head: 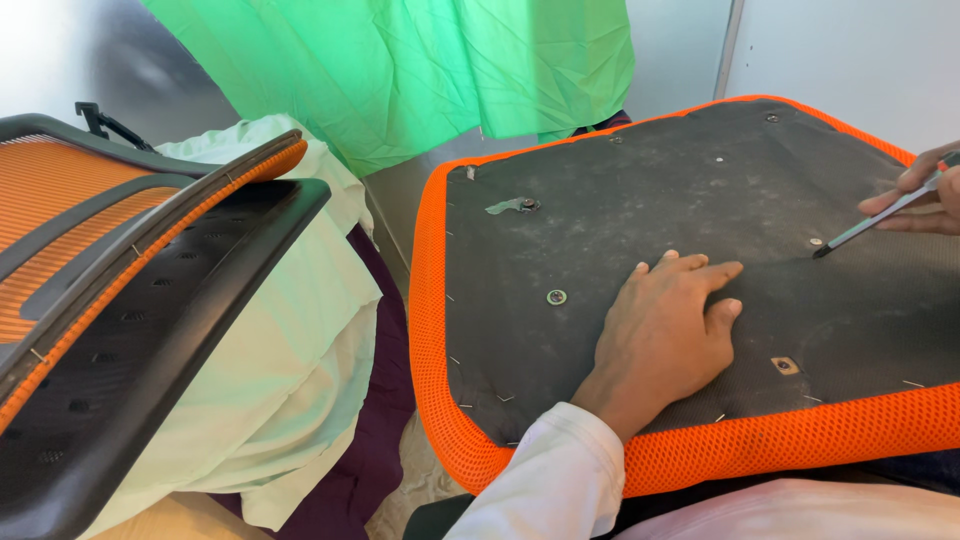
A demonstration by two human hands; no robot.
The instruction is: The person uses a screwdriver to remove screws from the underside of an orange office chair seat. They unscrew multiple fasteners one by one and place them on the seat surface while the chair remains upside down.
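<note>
Two hands at work: your left hand [665,335] lies open, flat on the upturned seat base [640,200]; your right hand [925,190] grips a screwdriver [875,220], tip needing the far-right screw [816,242]

A single head-worn camera looked down and forward from close above the upturned orange chair seat [700,230], which filled the right half of the view. A chair backrest [120,290] crowded the left edge, a green cloth [400,70] hung behind.
</note>
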